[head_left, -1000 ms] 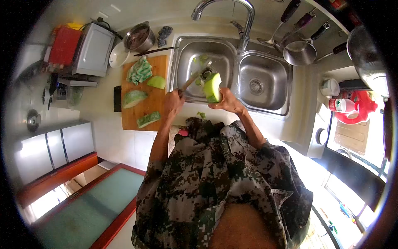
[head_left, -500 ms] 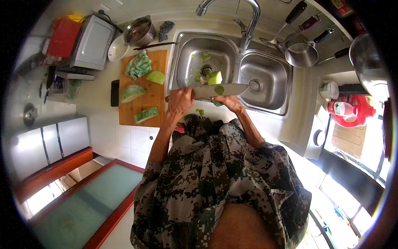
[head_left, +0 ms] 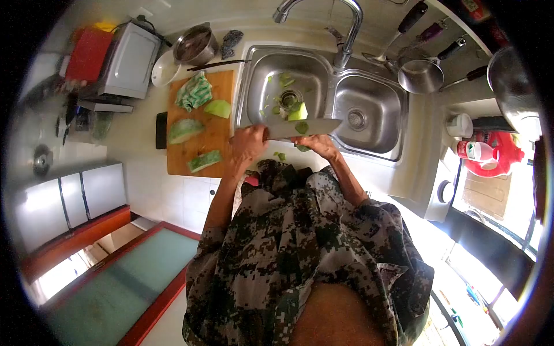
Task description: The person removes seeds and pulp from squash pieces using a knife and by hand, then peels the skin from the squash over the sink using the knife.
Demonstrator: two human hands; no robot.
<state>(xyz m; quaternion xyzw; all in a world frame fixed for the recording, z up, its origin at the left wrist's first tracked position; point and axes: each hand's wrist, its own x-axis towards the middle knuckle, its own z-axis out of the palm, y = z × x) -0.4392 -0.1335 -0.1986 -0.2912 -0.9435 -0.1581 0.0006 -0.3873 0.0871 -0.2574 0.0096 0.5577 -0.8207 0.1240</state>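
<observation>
Gripping the knife [head_left: 321, 126] in a closed fist, the left hand [head_left: 249, 142] holds it across the melon [head_left: 298, 111], which the right hand [head_left: 321, 145] clasps over the sink [head_left: 311, 74]; strokes should run shallow, clear of fingers.

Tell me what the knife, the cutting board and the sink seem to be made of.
Knife: blade probably steel, smooth and grey with a dull sheen; the handle is mostly hidden in the left hand.
Cutting board: wood or bamboo, warm brown, fairly matte; I can't tell which.
Sink: likely stainless steel, silvery with bright reflections.
</observation>
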